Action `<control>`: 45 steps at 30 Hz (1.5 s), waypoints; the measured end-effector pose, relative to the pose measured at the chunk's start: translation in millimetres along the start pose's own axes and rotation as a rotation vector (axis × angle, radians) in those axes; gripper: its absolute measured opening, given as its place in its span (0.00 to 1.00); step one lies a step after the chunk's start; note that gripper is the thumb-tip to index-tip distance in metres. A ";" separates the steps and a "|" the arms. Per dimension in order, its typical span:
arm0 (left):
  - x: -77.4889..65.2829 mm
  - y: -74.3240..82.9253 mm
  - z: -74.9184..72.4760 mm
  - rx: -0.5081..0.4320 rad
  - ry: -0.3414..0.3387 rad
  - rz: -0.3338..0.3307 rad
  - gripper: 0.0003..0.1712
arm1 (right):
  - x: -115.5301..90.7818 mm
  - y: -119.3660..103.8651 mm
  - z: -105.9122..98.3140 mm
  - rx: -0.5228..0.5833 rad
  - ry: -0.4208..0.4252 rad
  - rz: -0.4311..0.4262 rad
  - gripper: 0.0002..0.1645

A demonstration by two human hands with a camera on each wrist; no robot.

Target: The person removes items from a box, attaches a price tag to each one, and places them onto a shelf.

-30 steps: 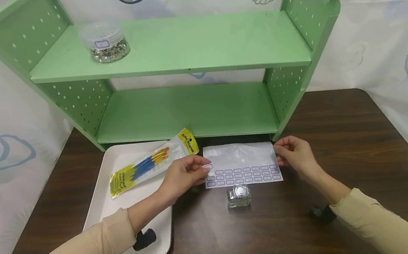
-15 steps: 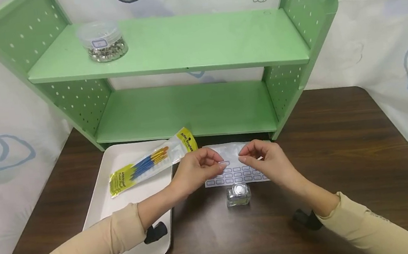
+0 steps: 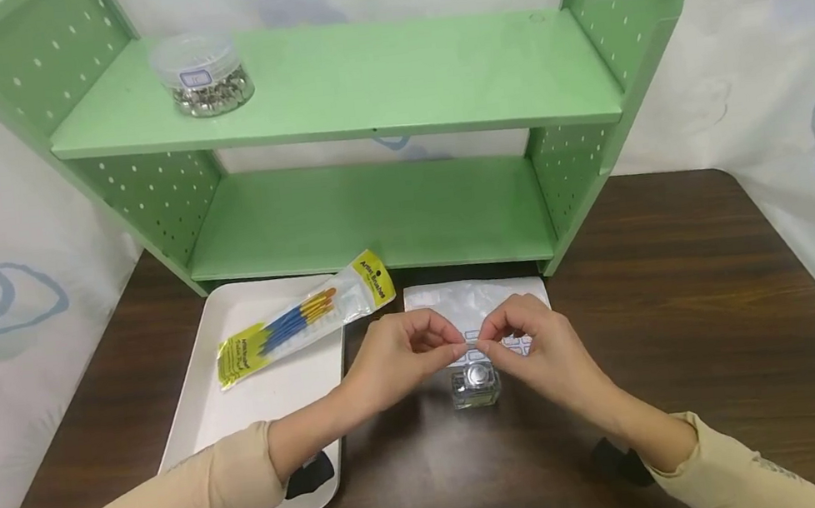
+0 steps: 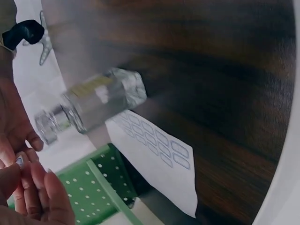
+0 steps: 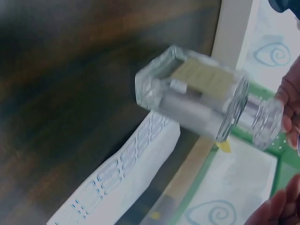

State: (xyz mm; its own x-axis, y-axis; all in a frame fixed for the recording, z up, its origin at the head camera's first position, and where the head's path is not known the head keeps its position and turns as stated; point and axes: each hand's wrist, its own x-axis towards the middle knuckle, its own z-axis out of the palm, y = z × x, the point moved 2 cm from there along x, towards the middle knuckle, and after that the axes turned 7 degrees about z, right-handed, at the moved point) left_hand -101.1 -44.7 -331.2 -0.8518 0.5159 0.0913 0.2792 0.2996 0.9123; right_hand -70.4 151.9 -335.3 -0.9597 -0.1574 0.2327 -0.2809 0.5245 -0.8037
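Observation:
In the head view my left hand (image 3: 406, 356) and right hand (image 3: 538, 341) come together at the fingertips over a glass bottle (image 3: 475, 386). Between them they pinch a small blue-bordered sticker label (image 4: 19, 161), mostly covered by the fingers. The bottle is clear and square, with a faceted stopper and a yellowish label on its side in the right wrist view. It stands upright on the table just below the hands, apart from them. Behind it lies a white sticker sheet (image 3: 476, 296) with rows of blue-framed labels, partly hidden by both hands.
A green two-tier shelf (image 3: 373, 216) stands at the back, bearing a clear round jar (image 3: 206, 76) of metal bits. On the left a white tray (image 3: 246, 427) carries a packet of artist brushes (image 3: 305, 320). Dark wooden table (image 3: 717, 319) extends to the right.
My right hand has left the sheet's right edge and moved left to meet the left hand. The left hand, with the label, has moved right over the bottle.

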 end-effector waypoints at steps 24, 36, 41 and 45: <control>-31.9 -20.5 23.7 0.185 -0.082 0.011 0.05 | -51.2 17.4 28.3 -0.141 0.144 -0.149 0.21; -29.3 -23.9 30.8 0.322 -0.041 0.039 0.09 | -54.3 25.6 33.4 -0.138 0.138 -0.119 0.21; -25.8 -24.7 32.1 0.322 -0.064 0.021 0.09 | -54.1 29.1 34.9 -0.139 0.161 -0.150 0.22; -23.8 -25.0 33.3 0.322 -0.075 0.017 0.09 | -52.5 32.4 36.1 -0.134 0.169 -0.182 0.22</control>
State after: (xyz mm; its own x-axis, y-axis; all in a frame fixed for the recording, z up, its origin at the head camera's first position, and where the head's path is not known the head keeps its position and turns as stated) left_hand -73.1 -37.9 -369.5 -0.8143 0.5768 0.0652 0.4293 0.5228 0.7364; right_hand -28.9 146.9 -393.4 -0.8774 -0.1233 0.4636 -0.4359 0.6083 -0.6633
